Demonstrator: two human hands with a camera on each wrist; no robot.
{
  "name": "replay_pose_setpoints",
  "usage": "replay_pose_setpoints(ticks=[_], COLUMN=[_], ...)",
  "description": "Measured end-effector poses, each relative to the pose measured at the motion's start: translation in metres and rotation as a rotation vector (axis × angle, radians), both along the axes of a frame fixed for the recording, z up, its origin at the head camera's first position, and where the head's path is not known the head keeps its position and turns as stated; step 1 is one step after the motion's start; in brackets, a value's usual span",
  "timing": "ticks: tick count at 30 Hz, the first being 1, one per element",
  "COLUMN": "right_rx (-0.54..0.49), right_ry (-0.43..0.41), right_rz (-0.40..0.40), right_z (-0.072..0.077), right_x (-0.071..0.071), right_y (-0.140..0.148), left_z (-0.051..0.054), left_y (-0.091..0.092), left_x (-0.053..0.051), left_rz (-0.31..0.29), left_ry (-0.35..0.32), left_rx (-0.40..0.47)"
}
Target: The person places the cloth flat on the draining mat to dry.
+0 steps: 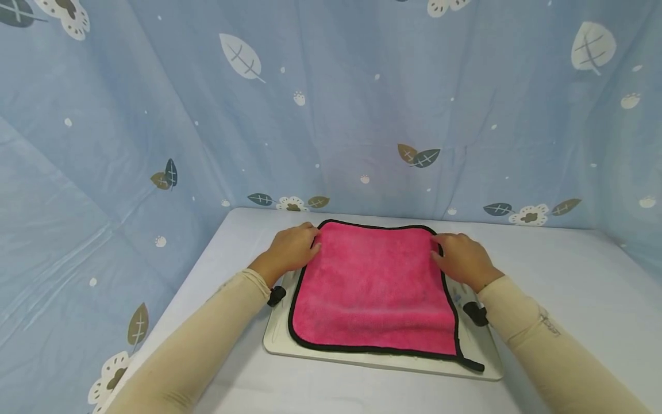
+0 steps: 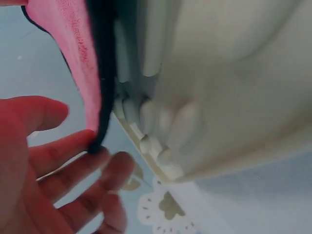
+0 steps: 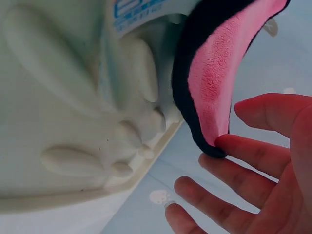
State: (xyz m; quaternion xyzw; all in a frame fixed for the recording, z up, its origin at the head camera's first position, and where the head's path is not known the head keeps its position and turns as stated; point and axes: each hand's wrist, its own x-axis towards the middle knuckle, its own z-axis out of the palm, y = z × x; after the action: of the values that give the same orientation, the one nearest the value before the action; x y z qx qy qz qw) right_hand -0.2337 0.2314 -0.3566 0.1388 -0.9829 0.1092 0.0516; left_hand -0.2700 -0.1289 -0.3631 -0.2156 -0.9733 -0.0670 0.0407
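A pink cloth [image 1: 374, 282] with black edging is spread over a cream moulded board [image 1: 496, 351]. My left hand [image 1: 292, 246] is at the cloth's far left corner. In the left wrist view, the index and middle fingertips touch that black-edged corner, with the thumb standing apart from it. At the far right corner is my right hand [image 1: 462, 259]. Its index and middle fingers touch the cloth in the right wrist view, the thumb again clear of the fabric. Raised rounded shapes on the board [image 3: 73, 161] show under the lifted cloth edge.
The board lies on a white-covered table [image 1: 558, 299]. Behind it hangs a blue curtain [image 1: 351, 115] with leaf and flower prints. A piece with blue lettering [image 3: 139, 12] shows beneath the cloth's right side. A black loop [image 1: 470, 363] sticks out at the near right corner.
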Motion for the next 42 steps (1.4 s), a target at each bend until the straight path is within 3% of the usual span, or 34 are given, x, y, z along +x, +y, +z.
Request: replay_pose_setpoints(ticks=[11, 15, 20, 29, 35, 39, 42], right_rx=[0.068, 0.095, 0.073, -0.069, -0.172, -0.194, -0.203], right_ry=[-0.076, -0.084, -0.036, 0.108, 0.063, 0.041, 0.05], right_rz=[0.017, 0.01, 0.022, 0.119, 0.15, 0.174, 0.198], right_z=[-0.01, -0.011, -0.01, -0.007, -0.004, -0.004, -0.003], right_x=[-0.001, 0.003, 0.015, 0.046, 0.067, 0.077, 0.083], right_y=[-0.002, -0.002, -0.005, -0.013, -0.021, -0.027, -0.031], left_z=[-0.003, -0.005, -0.005, -0.002, 0.001, 0.003, 0.006], left_y=[0.002, 0.001, 0.0, -0.002, 0.001, 0.006, 0.011], left_x=[0.002, 0.004, 0.011, 0.042, 0.068, 0.083, 0.092], left_rz=[0.014, 0.016, 0.04, 0.018, -0.076, -0.168, -0.224], left_ry=[-0.139, -0.154, -0.12, 0.018, 0.085, 0.086, 0.033], left_rx=[-0.046, -0.046, -0.031, 0.011, 0.077, 0.114, 0.147])
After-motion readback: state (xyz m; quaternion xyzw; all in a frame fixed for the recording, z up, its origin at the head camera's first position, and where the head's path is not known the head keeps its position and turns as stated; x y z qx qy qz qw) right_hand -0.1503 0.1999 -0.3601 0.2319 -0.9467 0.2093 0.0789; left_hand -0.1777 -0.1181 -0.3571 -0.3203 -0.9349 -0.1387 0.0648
